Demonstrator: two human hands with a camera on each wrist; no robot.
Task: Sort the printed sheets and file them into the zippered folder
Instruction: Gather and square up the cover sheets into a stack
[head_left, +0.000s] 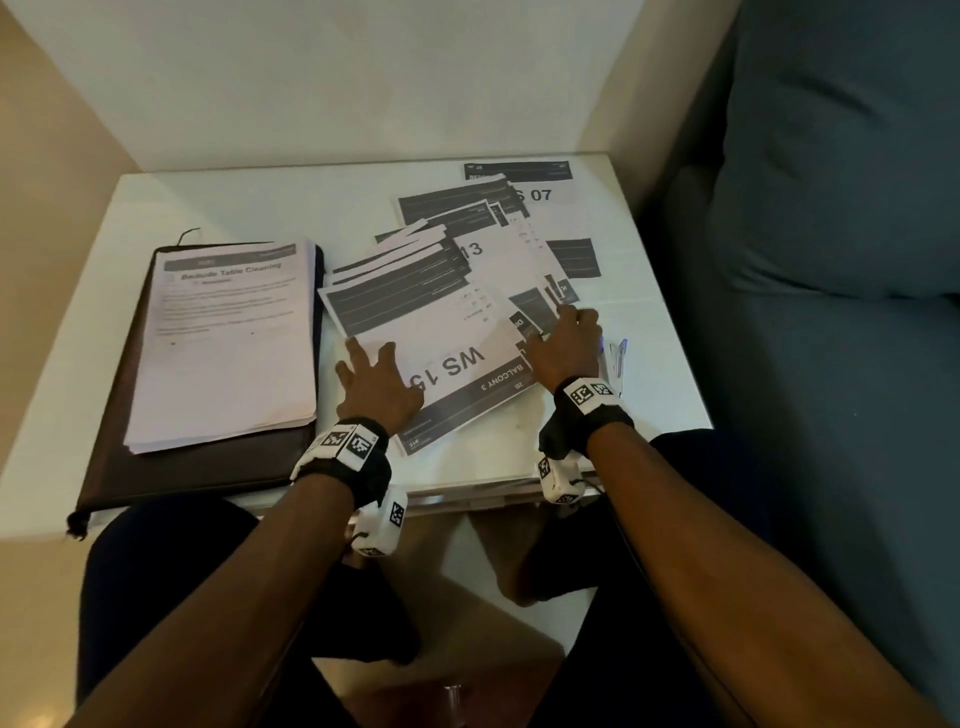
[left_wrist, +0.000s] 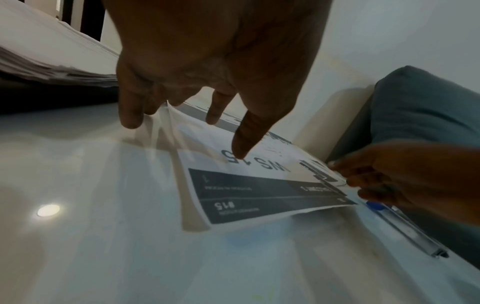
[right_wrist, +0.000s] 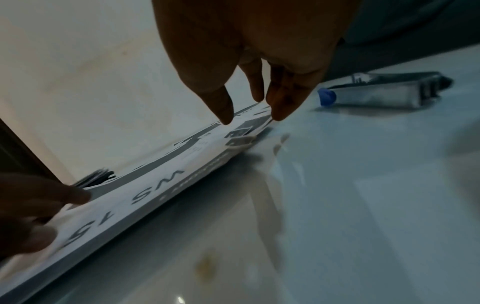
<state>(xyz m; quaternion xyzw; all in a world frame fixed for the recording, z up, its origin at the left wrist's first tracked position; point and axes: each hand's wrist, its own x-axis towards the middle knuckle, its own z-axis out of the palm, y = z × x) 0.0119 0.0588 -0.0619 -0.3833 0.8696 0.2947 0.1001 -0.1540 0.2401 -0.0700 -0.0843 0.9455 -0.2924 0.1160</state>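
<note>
A dark zippered folder (head_left: 156, 467) lies shut at the table's left with a squared stack of printed sheets (head_left: 228, 338) on top. To its right, several loose sheets (head_left: 493, 244) are fanned out, topped by the "WS 15" sheet (head_left: 447, 332) (left_wrist: 259, 185) (right_wrist: 155, 191). My left hand (head_left: 374, 379) (left_wrist: 207, 86) rests on that sheet's left edge, fingers spread and straight, thumb tip on the print. My right hand (head_left: 566, 338) (right_wrist: 249, 92) touches the fan's right edge with straight fingertips, thumb on top of the paper.
A clear pen with a blue cap (head_left: 618, 358) (right_wrist: 376, 92) lies just right of my right hand. The glossy white table (head_left: 234, 208) stands against a wall. A blue sofa (head_left: 831, 260) borders its right side. My knees are under the front edge.
</note>
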